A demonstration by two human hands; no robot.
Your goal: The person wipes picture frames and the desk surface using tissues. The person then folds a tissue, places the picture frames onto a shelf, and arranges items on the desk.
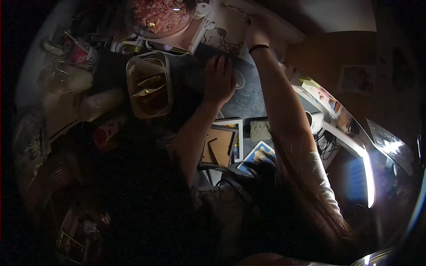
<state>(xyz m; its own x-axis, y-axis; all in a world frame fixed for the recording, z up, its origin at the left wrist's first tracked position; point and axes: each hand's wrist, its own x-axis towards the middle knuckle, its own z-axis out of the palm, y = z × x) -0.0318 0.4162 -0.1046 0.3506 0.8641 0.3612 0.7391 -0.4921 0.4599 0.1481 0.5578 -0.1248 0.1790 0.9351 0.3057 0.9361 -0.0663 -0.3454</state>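
My left hand (pixel 219 82) lies on the dark desktop with its fingers stretched out, close to the lower edge of a pale sheet with black line drawings (pixel 217 39). Farther up and to the right, my right hand (pixel 256 33) reaches onto that sheet, a dark band around its wrist. Shadow and blur hide its fingers, so I cannot make out whether anything is in them. A faint pale outline (pixel 240 80) shows on the desk just right of my left hand.
A plastic tub (pixel 129 84) with packets stands left. Photo frames (pixel 219 144), a blue picture (pixel 257 157) and a grey block (pixel 260 130) lie between my arms. A round container of pinkish pieces (pixel 162 15) is at the top. A lit lamp (pixel 369 177) stands right.
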